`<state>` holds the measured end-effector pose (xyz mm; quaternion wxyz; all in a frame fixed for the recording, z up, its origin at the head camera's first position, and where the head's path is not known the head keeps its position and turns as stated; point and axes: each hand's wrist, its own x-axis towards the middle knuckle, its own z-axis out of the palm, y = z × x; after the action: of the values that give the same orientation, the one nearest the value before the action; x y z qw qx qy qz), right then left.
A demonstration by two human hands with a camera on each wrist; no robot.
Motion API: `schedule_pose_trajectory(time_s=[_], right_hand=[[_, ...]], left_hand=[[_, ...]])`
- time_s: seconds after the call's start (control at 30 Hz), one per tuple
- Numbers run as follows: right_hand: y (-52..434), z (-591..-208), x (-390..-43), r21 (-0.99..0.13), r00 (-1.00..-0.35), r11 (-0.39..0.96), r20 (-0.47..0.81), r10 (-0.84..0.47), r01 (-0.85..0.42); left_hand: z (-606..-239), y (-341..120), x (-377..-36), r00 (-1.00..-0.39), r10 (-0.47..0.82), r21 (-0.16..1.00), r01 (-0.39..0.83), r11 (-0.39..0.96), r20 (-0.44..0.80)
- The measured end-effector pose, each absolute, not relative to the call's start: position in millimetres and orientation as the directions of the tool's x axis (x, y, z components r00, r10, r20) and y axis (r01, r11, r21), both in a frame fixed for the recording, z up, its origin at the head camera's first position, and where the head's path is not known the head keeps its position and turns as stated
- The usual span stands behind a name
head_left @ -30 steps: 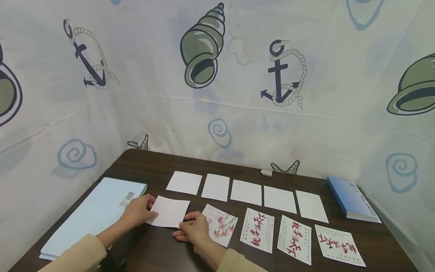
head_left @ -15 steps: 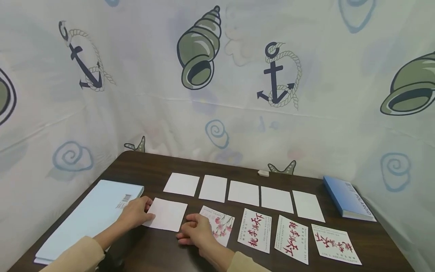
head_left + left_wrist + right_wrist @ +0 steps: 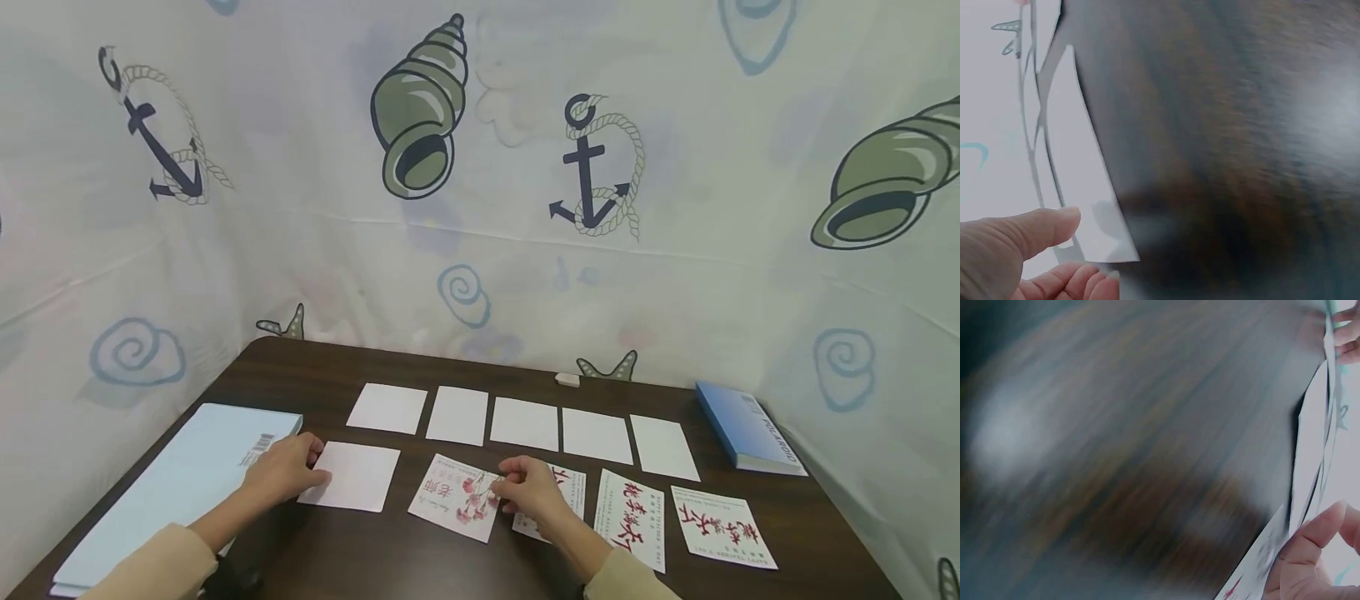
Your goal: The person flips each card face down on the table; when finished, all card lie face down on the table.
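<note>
Person's at the dark table, both hands down in the near row of cards. Left hand sits at the left edge of a blank white card; wrist view shows the thumb and fingertips pinching that card's near corner, card lying flat w/ its slightly longer side running left-right. Right hand is one card over, fingers curled at the right edge of the flower card, thumb on top of the edge. Looks like a pinch, but the right wrist view is badly smeared, so I'd say probably gripping, not certain.

Key relation: flower card lies just left of the right hand, tilted, long axis running up-left to down-right, just beside the blank card but not touching it. Right hand is clearly the nearer one to it; left hand is well apart from it, w/ the blank card between. Hands are apart, each on its own card.

Right of that hand, three cards w/ red calligraphy in the same row, the nearest partly hidden under the hand. Behind, five blank cards in a row. Pale blue folder at far left, blue book at far right, small eraser-ish bit by the curtain.
</note>
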<state>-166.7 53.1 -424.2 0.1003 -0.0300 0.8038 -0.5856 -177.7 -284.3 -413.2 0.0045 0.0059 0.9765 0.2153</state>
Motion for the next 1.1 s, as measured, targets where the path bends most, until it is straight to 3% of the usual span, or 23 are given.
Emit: schedule_pose_trajectory(time_s=[0.17, 0.37, 0.73, 1.1], right_hand=[[59.6, -426.8, -170.1, -0.916, -0.982, 0.397, -0.121, -0.148, 0.053], [55.6, -432.3, -173.7, -0.866, -0.988, 0.499, -0.083, -0.128, 0.008], [42.8, -436.5, -175.4, -0.719, -0.990, 0.684, 0.040, -0.135, -0.123], [46.1, -439.1, -171.6, -0.753, -0.991, 0.644, 0.098, -0.094, -0.135]], left_hand=[[-410.6, -259.5, -185.9, -0.993, 0.091, 0.504, 0.116, 0.856, 0.073], [-413.7, -208.1, -192.9, -0.981, 0.194, 0.655, 0.162, 0.738, 0.024], [-430.4, -169.6, -202.0, -0.970, 0.242, 0.561, 0.212, 0.800, 0.021], [-432.0, -163.0, -203.9, -0.966, 0.245, 0.644, 0.236, 0.728, 0.076]])
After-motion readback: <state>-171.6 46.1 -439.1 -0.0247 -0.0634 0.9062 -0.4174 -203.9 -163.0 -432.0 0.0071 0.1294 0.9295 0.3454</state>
